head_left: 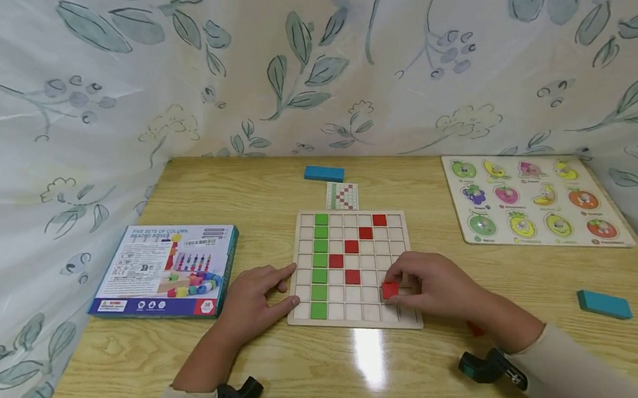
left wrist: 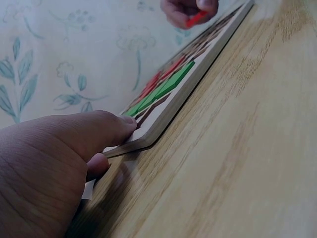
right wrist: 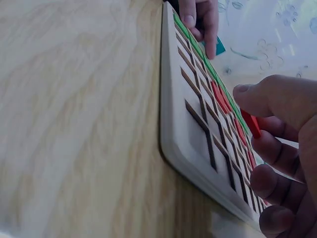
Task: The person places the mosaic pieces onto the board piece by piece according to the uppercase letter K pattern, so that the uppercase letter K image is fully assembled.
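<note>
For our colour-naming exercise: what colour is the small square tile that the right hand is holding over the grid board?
Red tile, pinched by the right hand; clearest in the head view.

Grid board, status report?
Left hand steadies grid board edge. Right hand pinches red tile over board. Nothing in the way.

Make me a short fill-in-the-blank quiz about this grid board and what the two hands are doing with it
The right hand pinches a ____ tile over the grid board.
The full column of tiles on the board is ____.
The left hand rests on the board's ____ edge.

Missing words: red; green; left
</note>
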`<act>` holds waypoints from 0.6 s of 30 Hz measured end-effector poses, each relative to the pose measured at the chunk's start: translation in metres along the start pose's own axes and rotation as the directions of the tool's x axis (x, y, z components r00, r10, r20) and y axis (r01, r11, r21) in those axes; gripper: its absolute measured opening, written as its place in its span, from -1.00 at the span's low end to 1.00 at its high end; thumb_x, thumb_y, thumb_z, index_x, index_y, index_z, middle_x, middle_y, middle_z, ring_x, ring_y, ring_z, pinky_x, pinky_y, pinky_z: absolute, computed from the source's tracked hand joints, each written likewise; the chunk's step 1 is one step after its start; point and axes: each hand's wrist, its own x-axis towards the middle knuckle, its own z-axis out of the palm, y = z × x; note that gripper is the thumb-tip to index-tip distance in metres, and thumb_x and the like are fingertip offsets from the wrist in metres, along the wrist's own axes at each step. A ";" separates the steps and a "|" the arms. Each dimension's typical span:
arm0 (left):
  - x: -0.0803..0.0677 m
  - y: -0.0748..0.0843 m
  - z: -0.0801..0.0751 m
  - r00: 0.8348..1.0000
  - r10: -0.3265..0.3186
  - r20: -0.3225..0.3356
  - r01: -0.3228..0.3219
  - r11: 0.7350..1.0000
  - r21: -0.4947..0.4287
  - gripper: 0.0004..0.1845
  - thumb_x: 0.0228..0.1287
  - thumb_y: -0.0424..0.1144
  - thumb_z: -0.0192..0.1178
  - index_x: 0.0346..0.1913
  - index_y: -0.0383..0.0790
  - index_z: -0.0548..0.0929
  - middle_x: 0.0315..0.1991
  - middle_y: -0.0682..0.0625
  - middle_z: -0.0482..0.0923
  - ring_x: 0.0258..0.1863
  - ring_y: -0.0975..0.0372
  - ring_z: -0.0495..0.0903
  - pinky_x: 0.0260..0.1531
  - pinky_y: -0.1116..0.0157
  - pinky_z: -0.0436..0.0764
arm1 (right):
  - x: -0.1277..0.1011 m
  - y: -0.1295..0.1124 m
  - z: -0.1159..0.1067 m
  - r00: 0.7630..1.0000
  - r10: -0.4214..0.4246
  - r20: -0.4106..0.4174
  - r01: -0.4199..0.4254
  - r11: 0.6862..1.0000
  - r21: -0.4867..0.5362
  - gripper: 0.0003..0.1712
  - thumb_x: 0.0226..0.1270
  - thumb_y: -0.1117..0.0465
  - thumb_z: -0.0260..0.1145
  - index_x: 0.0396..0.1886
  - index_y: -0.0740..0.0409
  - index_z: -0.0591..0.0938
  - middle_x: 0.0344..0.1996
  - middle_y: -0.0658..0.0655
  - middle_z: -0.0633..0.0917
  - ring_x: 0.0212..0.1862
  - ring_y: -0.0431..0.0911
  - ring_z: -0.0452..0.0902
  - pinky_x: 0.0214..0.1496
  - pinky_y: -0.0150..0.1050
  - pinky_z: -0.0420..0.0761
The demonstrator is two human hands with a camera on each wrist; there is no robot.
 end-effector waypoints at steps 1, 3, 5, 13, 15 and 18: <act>0.000 0.000 0.000 1.000 0.001 -0.001 -0.001 1.000 0.000 -0.41 0.28 -0.03 0.54 0.35 -0.09 0.73 -0.31 0.28 0.52 -0.38 0.37 0.35 -0.28 0.27 0.39 | 0.002 0.000 0.002 1.000 0.000 0.011 0.000 1.000 0.000 -0.71 0.22 0.05 0.69 -0.14 -0.20 0.75 -0.36 -0.20 0.63 -0.41 -0.30 0.44 -0.35 -0.34 0.49; -0.001 -0.001 0.000 1.000 0.003 -0.003 -0.003 1.000 0.000 -0.41 0.28 -0.03 0.54 0.35 -0.09 0.73 -0.30 0.28 0.52 -0.38 0.38 0.35 -0.27 0.26 0.39 | 0.005 -0.001 0.007 1.000 0.007 0.030 -0.007 1.000 0.003 -0.70 0.22 0.05 0.68 -0.12 -0.20 0.75 -0.36 -0.21 0.62 -0.40 -0.30 0.44 -0.34 -0.33 0.50; 0.000 -0.001 0.000 1.000 0.004 -0.005 -0.004 1.000 0.002 -0.40 0.27 -0.02 0.54 0.35 -0.09 0.73 -0.30 0.29 0.52 -0.38 0.38 0.35 -0.27 0.26 0.40 | 0.007 -0.003 0.009 0.999 0.023 0.049 -0.024 1.000 0.007 -0.69 0.23 0.04 0.68 -0.10 -0.23 0.75 -0.35 -0.22 0.63 -0.39 -0.29 0.46 -0.33 -0.33 0.51; 0.000 -0.001 0.001 1.000 -0.004 0.000 0.004 1.000 0.015 -0.40 0.27 0.00 0.54 0.35 -0.07 0.74 -0.30 0.31 0.51 -0.38 0.38 0.35 -0.26 0.27 0.39 | 0.017 -0.007 0.019 0.998 0.025 0.058 -0.024 1.000 -0.003 -0.70 0.23 0.01 0.68 -0.12 -0.25 0.74 -0.35 -0.24 0.62 -0.40 -0.31 0.49 -0.31 -0.32 0.53; 0.000 -0.002 0.001 1.000 -0.004 0.001 0.004 1.000 0.013 -0.41 0.27 -0.01 0.54 0.35 -0.07 0.74 -0.30 0.31 0.50 -0.38 0.38 0.35 -0.26 0.27 0.39 | 0.019 -0.008 0.022 0.998 0.021 0.057 -0.020 1.000 -0.016 -0.70 0.22 0.01 0.68 -0.12 -0.23 0.75 -0.33 -0.26 0.63 -0.40 -0.32 0.48 -0.29 -0.32 0.53; -0.001 -0.002 0.001 1.000 0.004 -0.007 -0.004 1.000 0.013 -0.41 0.27 -0.02 0.54 0.34 -0.08 0.74 -0.31 0.31 0.51 -0.38 0.38 0.34 -0.27 0.28 0.39 | 0.021 -0.009 0.025 0.998 0.028 0.056 -0.026 0.999 -0.038 -0.70 0.21 0.02 0.69 -0.11 -0.22 0.76 -0.28 -0.29 0.65 -0.35 -0.32 0.46 -0.23 -0.30 0.53</act>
